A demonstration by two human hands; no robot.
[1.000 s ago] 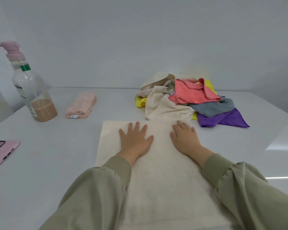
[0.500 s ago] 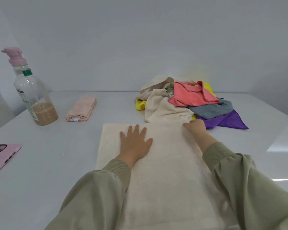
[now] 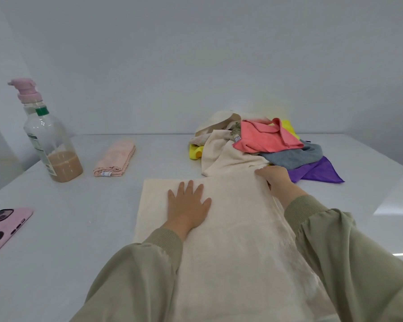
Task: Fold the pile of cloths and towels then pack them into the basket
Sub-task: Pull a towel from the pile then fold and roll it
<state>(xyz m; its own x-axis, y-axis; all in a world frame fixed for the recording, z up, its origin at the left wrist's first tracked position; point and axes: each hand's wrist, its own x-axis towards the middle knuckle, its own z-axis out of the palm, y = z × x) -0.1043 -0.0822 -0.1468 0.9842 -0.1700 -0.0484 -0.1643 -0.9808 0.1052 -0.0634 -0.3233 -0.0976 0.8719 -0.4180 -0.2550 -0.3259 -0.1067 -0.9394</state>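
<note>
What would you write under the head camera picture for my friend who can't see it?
A person's left hand presses flat on a cream towel spread on a white table, while the right hand grips its far right corner. Behind lies a pile of colourful cloths; at left, a folded pink towel, a bottle and a phone.
</note>
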